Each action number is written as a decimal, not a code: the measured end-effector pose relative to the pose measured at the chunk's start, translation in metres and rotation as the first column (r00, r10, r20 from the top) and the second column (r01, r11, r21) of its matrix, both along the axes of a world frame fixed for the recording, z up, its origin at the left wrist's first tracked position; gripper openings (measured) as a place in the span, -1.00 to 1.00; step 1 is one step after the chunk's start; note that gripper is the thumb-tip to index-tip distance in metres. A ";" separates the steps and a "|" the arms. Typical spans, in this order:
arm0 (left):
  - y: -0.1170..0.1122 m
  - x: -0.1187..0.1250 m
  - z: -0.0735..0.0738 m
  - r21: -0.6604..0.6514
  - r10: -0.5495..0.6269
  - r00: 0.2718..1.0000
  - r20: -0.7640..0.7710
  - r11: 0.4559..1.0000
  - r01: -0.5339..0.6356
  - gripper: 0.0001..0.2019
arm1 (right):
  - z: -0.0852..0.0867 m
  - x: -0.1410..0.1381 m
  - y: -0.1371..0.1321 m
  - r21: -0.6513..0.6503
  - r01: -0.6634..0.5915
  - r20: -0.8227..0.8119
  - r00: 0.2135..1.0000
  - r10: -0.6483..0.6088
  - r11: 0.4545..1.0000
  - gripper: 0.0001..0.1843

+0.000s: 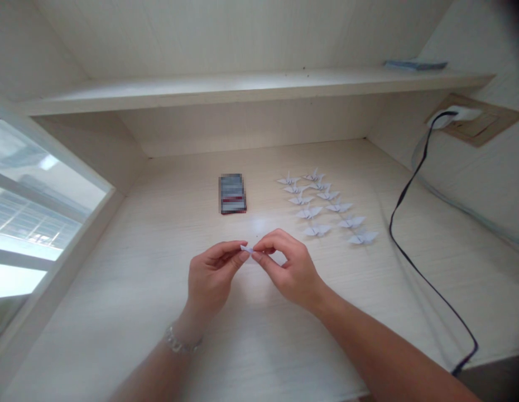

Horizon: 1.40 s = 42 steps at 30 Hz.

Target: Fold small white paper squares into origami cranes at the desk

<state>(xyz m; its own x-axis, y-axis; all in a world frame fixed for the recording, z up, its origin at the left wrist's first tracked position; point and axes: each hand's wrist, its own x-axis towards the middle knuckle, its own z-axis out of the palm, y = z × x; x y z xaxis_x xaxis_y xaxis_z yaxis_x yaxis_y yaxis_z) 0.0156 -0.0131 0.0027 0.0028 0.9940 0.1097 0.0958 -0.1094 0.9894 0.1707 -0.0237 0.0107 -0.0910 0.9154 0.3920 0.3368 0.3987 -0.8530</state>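
Nearest, a silver chain bracelet [178, 341] circles the left wrist. The left hand [211, 276] and right hand [291, 268] are both closed in a pinch, their fingertips gripping a small folded piece of white paper [246, 249] between them, just above a pale wood-grain tabletop [117, 312]. At 3 o'clock, a thin black cable [414, 262] curves across the surface, rising to a white plug [454, 116] on the wall. At 1 o'clock lie neat rows of white origami cranes [322, 204]. At 12 o'clock sits a dark rectangular packet [232, 194], blurred, perhaps a stack of paper. A glass window [33, 223] lies at 10 o'clock. Farthest, a cream shelf [243, 89] spans the wall, carrying a flat bluish packet [415, 65] at 1 o'clock.
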 end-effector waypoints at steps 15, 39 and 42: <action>0.001 -0.004 -0.003 0.218 -0.113 0.953 -0.280 0.959 0.178 -0.81 | -0.006 0.003 0.005 0.014 -0.045 0.165 0.985 0.042 0.999 -0.88; -0.002 -0.001 -0.002 0.163 -0.119 0.922 -0.369 0.968 0.190 -0.81 | -0.007 0.003 0.004 -0.070 -0.024 0.250 0.967 0.041 0.997 -0.92; -0.003 -0.001 -0.003 0.132 -0.126 0.921 -0.368 0.974 0.186 -0.84 | -0.006 0.003 0.004 -0.100 -0.046 0.233 0.970 0.068 0.994 -0.92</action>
